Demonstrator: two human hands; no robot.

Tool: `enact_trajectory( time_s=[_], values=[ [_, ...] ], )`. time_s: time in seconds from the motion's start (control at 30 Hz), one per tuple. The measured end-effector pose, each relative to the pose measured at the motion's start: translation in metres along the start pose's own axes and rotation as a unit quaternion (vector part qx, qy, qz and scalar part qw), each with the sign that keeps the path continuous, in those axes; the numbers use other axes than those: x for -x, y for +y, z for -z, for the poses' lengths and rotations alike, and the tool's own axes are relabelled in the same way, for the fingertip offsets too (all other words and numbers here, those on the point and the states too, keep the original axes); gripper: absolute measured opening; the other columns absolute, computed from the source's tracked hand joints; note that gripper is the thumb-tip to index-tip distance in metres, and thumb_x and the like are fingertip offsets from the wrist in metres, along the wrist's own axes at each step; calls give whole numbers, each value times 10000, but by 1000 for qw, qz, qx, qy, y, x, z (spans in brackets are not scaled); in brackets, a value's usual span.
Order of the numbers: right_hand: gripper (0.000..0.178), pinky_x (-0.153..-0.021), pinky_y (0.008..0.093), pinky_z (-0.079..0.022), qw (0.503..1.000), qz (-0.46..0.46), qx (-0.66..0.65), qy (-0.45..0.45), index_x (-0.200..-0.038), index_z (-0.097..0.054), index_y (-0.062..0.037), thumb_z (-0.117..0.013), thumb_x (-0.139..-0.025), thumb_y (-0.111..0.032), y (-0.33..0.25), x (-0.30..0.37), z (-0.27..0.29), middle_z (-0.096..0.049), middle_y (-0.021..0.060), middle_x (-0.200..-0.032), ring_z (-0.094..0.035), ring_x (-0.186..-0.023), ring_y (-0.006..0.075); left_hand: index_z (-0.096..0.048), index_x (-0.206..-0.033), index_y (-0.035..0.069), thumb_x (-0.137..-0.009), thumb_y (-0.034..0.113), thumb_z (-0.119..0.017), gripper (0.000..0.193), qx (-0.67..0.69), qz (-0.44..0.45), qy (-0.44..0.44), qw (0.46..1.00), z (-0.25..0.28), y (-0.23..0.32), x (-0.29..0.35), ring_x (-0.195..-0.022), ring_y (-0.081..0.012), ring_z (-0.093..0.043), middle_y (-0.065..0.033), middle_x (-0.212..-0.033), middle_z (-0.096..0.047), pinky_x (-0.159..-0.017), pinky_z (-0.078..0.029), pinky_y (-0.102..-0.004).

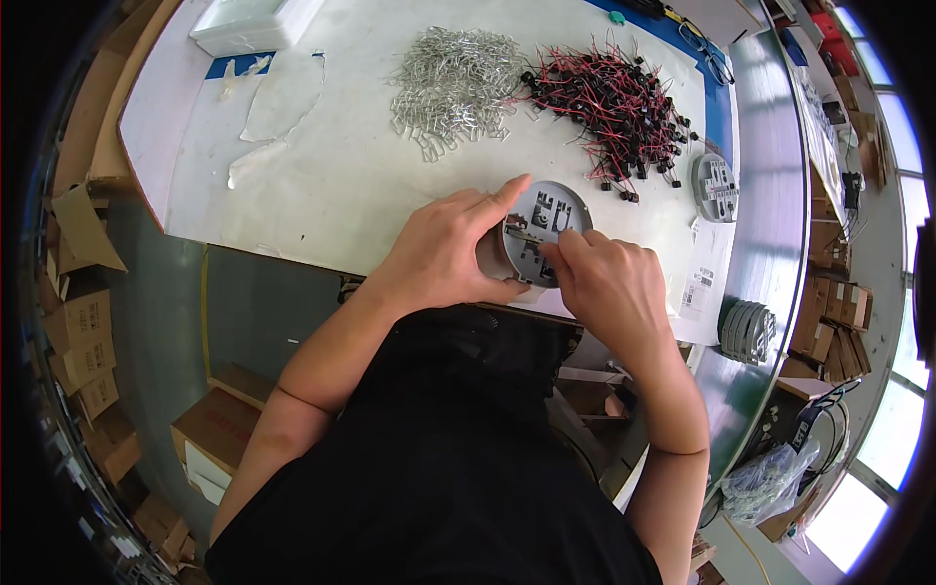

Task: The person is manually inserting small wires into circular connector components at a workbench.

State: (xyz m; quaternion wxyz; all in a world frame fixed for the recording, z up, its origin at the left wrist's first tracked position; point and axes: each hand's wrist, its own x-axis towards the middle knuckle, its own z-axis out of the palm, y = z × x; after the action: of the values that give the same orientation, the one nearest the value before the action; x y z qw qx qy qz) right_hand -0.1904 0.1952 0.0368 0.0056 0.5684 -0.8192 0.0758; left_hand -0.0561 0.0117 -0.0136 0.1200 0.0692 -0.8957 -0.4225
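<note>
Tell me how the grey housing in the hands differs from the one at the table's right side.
The held housing is between the left hand and right hand; the right-side housing is untouched. The held housing is near the front edge of the table, the right-side housing near the right. Both are round and grey.

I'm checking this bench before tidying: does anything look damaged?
Yes: the white table covering looks torn at upper left, near the white box; ragged edges and a blue patch show there.
</note>
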Motion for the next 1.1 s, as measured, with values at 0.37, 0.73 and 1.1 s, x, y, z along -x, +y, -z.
enact_trajectory(
  time_s=[0.37, 0.73, 1.1],
  values=[
    [333, -459, 411, -483, 999, 3, 35, -25, -775, -644, -121, -684, -1023, -338, -4, -9, 20, -634, 81, -629, -662, -511, 295, -496, -1586, 74, -666, 357, -937, 1059, -4, 13, -8, 1000, 0, 1, 1, -978, -335, -698, -138, -1068, -724, -875, -570, -448],
    [294, -513, 464, -500, 989, -22, 37, -142, -825, -654, -105, -668, -1038, -307, -6, -13, 32, -674, 112, -675, -676, -577, 350, -489, -1604, 125, -656, 379, -937, 1079, 2, 10, -19, 1000, 1, -3, 3, -1014, -338, -692, -136, -1088, -721, -910, -563, -447],
    [357, -658, 451, -575, 968, -74, -230, 69, -1081, -691, -95, -864, -861, -318, 4, 36, 1, -676, 109, -1012, -712, -740, 354, -643, -1409, 49, -806, -16, -831, 635, 144, 102, -40, 984, 1, -13, -6, -838, -188, -663, -101, -1019, -696, -767, -553, -332]
  ],
)
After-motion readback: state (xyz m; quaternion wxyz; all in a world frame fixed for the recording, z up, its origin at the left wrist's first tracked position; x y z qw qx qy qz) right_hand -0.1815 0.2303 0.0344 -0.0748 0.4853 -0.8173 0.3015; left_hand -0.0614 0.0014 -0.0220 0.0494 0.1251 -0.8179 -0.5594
